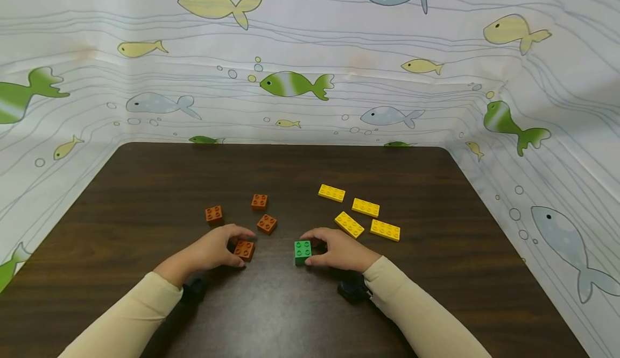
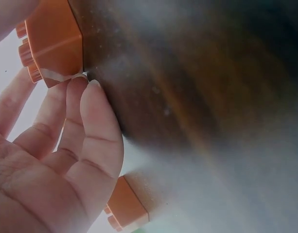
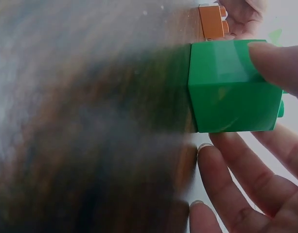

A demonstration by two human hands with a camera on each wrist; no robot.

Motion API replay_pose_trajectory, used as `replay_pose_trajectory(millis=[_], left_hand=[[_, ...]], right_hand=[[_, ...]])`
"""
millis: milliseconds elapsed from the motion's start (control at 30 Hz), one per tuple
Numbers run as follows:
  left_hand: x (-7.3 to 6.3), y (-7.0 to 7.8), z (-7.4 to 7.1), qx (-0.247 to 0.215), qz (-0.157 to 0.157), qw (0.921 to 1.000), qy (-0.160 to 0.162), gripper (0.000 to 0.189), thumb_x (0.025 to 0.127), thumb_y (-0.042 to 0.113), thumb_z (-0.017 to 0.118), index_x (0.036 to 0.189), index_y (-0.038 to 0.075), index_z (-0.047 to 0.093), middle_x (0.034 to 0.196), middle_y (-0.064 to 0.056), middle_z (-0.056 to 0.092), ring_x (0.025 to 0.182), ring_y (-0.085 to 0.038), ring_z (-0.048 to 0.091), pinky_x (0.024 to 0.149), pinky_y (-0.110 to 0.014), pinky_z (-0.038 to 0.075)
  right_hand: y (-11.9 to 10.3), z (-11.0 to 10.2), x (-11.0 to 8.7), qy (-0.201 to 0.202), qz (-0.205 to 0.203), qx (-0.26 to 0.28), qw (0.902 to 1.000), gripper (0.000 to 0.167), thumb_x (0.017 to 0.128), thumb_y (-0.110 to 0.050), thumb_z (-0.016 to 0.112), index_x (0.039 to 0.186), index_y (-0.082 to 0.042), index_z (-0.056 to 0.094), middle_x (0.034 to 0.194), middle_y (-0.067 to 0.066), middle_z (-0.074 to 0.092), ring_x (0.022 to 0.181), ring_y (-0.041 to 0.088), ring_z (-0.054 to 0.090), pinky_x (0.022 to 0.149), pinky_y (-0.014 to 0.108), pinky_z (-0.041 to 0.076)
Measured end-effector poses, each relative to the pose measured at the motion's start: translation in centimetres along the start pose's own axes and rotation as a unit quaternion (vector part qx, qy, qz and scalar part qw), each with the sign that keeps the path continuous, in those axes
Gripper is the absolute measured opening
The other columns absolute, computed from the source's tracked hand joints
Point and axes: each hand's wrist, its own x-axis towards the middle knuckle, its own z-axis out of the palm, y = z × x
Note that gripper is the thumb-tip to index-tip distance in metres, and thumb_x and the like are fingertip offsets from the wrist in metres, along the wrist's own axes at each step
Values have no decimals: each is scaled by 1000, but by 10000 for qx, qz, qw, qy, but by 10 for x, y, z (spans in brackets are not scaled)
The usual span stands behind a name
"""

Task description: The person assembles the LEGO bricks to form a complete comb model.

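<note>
Both hands are at the near middle of the table, each at one toy building brick. My left hand holds an orange brick between thumb and fingers; in the left wrist view this brick has its studs facing left, and fingertips meet its lower side. To the right, my right hand grips a taller green brick. The right wrist view shows the thumb over one side of the green brick and fingers at the opposite side. A gap separates the two bricks, and both stand on the table.
Three more orange bricks lie beyond my left hand, at the left, back and right. Several flat yellow bricks lie behind the right hand. Fish-patterned cloth borders the dark wooden table at the back and sides.
</note>
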Motion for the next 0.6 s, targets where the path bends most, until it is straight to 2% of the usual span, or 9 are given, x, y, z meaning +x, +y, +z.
replay_pose_trajectory(millis=[267,600], left_hand=[[1,0,2,61,-30,10000,24,47,76,-1,76,121,3,62,122,-15,56,102,-29,53,84,-47,48],[2,-1,2,29,-9,9999,130,35,76,-1,76,109,2,64,107,-10,59,95,-27,56,78,-44,49]], right_hand=[[3,0,1,18,-56,107,9999,39,86,-22,74,122,-13,62,114,-2,62,101,13,57,90,36,47],[2,1,0,54,-50,54,10000,36,86,-21,73,120,-13,63,112,-2,62,100,13,58,89,35,48]])
